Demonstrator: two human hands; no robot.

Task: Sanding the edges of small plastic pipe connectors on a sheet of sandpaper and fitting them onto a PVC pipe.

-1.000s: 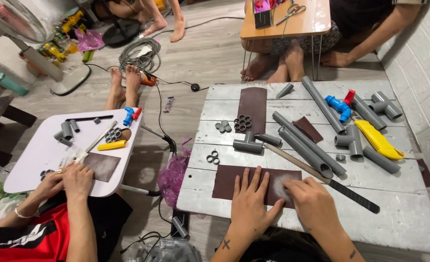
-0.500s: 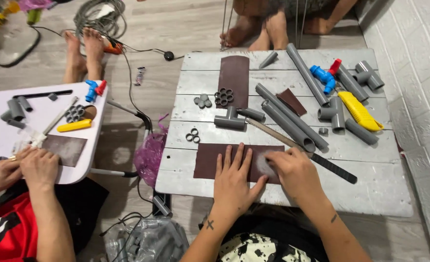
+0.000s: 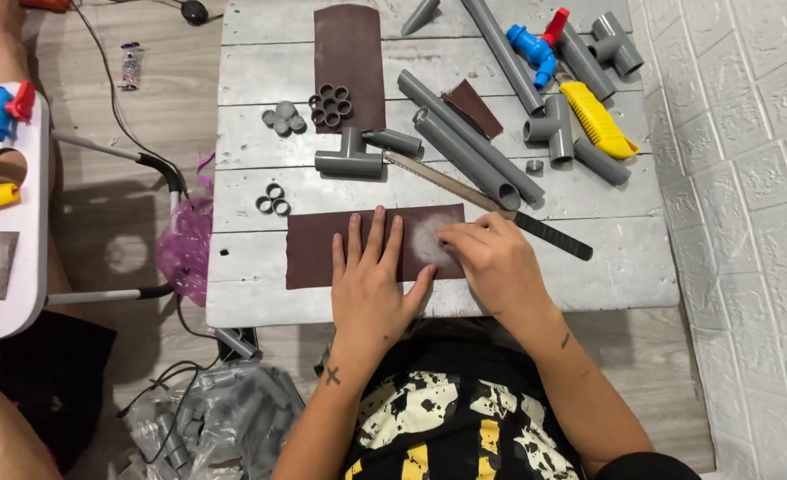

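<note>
A: L hand [image 3: 374, 276]?
B: Flat, fingers spread, palm pressing the brown sandpaper sheet [image 3: 322, 249] onto the grey plank surface [image 3: 242, 178]. Grip wide, holding nothing, just pinning.

A: R hand [image 3: 491, 258]?
B: Fingers curled narrow, tips down on the sheet's right end by a whitish dust patch [image 3: 429, 244]. Can't tell if sth small sits under them.

A: Where's the sheet?
B: Near edge of the surface, approx 6 o'clock, lying crosswise.

A: Rest?
B: Grey tee fitting [image 3: 349, 160] just past the sheet at 12. Long grey pipes [image 3: 464, 147] at 1, a hacksaw blade w/ black handle [image 3: 549, 236] touching the R hand's far side. Yellow cutter [image 3: 598, 120] and blue valve [image 3: 531, 44] at 2. Small pipe rings [image 3: 273, 203] at 10. 2nd sandpaper strip [image 3: 349, 53] at 12, far end.
</note>
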